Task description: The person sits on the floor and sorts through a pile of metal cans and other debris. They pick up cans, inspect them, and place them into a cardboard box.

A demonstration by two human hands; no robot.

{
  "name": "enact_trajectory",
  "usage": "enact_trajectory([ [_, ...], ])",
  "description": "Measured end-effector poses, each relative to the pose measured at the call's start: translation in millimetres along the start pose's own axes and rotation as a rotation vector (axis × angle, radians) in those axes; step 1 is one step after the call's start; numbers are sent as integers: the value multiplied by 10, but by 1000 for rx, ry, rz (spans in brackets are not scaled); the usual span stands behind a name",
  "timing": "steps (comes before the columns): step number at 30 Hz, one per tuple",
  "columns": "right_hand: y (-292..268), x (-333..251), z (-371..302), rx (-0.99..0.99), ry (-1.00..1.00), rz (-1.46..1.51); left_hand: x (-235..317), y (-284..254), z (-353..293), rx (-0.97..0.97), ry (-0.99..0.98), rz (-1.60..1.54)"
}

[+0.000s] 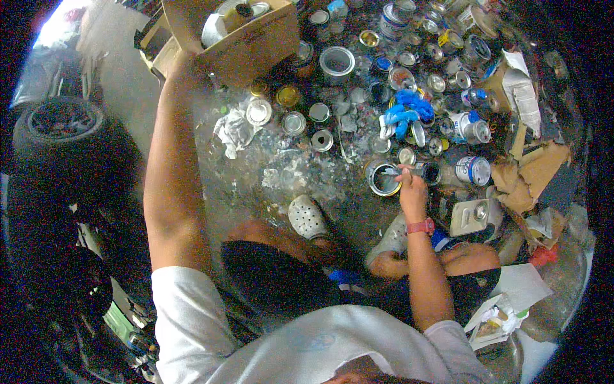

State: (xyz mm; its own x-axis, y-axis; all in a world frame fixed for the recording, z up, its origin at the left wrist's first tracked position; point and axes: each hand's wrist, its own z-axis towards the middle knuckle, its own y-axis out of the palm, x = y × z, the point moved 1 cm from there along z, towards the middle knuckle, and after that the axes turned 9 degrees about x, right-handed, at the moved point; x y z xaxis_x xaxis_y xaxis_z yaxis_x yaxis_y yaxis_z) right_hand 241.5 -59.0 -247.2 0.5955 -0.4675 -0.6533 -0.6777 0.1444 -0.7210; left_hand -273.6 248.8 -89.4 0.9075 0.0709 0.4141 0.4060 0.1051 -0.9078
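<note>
My left arm stretches far forward to a cardboard box [265, 48], and my left hand [184, 63] is at its near left side, its fingers not distinguishable. A white roll-shaped item [214, 29] sits inside the box. My right hand [411, 182] is closed in a pinch at the right rim of an open metal can [373, 185] with dark contents. From those fingers a thin, pale flat strip [389, 171] reaches over the can's opening; its kind is unclear. Right of that hand stands another open can [432, 173].
Many paint cans crowd the floor ahead and to the right, with blue gloves [409, 112] on top of some. A crumpled white cloth [233, 131] lies left of them. Torn cardboard [543, 173] and a rectangular tin [469, 217] are at right. A wheel [64, 121] stands at left.
</note>
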Motion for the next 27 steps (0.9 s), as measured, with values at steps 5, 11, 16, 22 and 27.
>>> enact_trajectory([
  [5,167,-39,-120,-116,-160,108,-642,58,40,-227,-454,-830],
  [11,-40,-246,-201,-8,-346,-295,-1148,483,-503,-73,-550,-1327],
  [16,-66,-169,-218,-182,-315,-206,-1749,1518,-804,22,-911,-1270],
  [22,-61,-179,-253,-120,-268,-33,-2281,2375,-491,23,-980,-1139],
  [27,-194,-344,-286,-151,-66,-215,-1741,2658,-291,147,-1077,-1223],
])
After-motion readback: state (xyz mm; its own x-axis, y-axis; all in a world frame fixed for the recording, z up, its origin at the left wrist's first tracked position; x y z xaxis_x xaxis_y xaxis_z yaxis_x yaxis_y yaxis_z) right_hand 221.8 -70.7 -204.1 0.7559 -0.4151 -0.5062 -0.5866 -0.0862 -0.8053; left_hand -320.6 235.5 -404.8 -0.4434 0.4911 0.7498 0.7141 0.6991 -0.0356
